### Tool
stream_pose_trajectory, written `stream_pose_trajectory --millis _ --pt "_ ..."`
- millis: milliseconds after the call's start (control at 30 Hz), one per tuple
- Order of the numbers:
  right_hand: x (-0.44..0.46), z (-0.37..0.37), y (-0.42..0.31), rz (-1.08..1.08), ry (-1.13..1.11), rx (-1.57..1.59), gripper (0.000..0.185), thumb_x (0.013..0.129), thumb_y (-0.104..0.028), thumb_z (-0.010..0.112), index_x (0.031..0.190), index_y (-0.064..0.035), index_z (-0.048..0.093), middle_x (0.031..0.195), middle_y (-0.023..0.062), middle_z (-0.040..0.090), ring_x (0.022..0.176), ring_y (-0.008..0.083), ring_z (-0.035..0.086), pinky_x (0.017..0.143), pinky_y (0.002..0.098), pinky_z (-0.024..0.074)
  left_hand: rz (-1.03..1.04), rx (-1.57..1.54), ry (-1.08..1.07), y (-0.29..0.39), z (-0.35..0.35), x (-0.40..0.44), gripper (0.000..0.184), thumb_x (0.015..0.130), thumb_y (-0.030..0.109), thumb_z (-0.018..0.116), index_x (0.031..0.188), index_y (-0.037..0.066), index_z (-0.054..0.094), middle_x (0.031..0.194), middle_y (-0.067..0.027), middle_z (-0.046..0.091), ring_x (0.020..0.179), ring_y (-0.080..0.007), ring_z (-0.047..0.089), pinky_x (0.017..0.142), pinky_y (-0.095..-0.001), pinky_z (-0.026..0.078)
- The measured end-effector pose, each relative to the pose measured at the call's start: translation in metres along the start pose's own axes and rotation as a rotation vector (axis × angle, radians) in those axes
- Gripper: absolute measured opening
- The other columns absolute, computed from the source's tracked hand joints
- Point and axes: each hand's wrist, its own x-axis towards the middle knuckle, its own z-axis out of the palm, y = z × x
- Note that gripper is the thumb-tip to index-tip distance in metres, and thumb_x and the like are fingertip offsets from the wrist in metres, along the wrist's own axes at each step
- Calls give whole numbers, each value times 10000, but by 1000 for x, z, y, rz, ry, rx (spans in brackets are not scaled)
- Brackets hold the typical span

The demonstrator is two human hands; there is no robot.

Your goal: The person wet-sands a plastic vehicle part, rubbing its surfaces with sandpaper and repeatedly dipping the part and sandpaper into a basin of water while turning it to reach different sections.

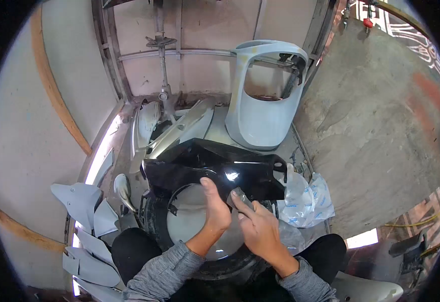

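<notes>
A glossy black plastic motorbike panel (pixel 194 162) lies across the near side of a round black rubber tub (pixel 154 216). Cloudy grey liquid (pixel 184 216) fills the tub. My left hand (pixel 217 210) is at the panel's lower curved edge, its thumb laid on the black face; the other fingers are mostly hidden and seem to hold that edge. My right hand (pixel 261 229) pinches a small folded grey piece, like sandpaper (pixel 242 197), and touches it to the panel's lower edge beside my left thumb.
A pale blue-white scooter shell (pixel 260 121) stands behind the panel. Silvery fairings (pixel 184 126) lean at back left, near a metal stand (pixel 163 70). Grey panels (pixel 81 201) line the left wall. Crumpled plastic wrap (pixel 308 199) lies right of the tub, by a grey board (pixel 376 126).
</notes>
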Motion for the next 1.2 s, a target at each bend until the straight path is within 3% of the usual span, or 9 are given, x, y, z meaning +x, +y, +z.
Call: stream_pose_trajectory --millis 133,267,367,433,533,767,933,1033,1200 --pt "13 -2 -7 82 -15 -16 471 927 -168 504 1388 -164 598 874 195 597 870 373 621 788 440 502 -122 328 -5 -6 2 -10 893 992 726 147 1348 -15 497 1358 -137 509 1272 -244 449 1149 -387 279" --pt "3 -4 1 144 -68 252 459 956 -199 485 1403 -151 579 939 204 627 867 422 613 779 460 482 107 452 50 -16 4 -1 910 991 714 131 962 -21 666 880 -92 660 848 -224 618 745 -384 494" --pt "3 0 8 212 -114 330 372 955 -184 477 1287 -69 601 892 225 610 828 423 596 750 443 460 38 184 357 -33 10 6 875 1002 692 127 864 -11 630 791 -114 633 769 -229 600 672 -425 455" --pt "11 4 11 136 -49 300 288 943 -193 469 1061 14 631 826 241 592 755 411 573 734 424 455 17 331 187 -47 -11 -6 844 993 711 140 1043 4 599 965 -101 617 920 -210 576 832 -389 441" --pt "21 -2 4 250 -98 336 279 937 -191 482 1062 12 627 834 253 590 757 422 582 735 404 463 14 554 -72 -49 -31 -11 832 994 712 158 1208 21 566 1117 -84 588 1058 -191 550 981 -354 432" --pt "-3 -8 10 -54 -1 -245 546 813 -174 628 1358 -196 626 898 150 572 808 347 548 704 457 439 -165 477 -8 -13 -7 8 898 1003 707 179 1364 -49 502 1331 -123 555 1232 -229 497 1109 -349 342" --pt "-3 -3 13 -185 7 -504 640 726 -185 678 1363 -193 610 1048 127 543 908 302 510 738 417 409 -191 519 -7 -9 -8 15 881 1015 691 178 1309 -55 543 1308 -150 572 1198 -248 507 1080 -363 361" --pt "18 -6 21 -216 26 -471 625 722 -170 641 1346 -200 615 1064 156 528 915 321 497 756 438 398 -167 827 -164 9 0 9 990 968 755 150 1006 -131 589 974 -335 586 971 -389 565 891 -495 421" --pt "4 -10 22 -222 -8 -461 626 730 -178 649 1354 -195 609 1079 159 528 932 323 495 771 431 398 -251 738 -172 -6 -5 18 1024 959 771 147 1142 -142 574 1095 -339 587 1091 -369 556 989 -434 409"
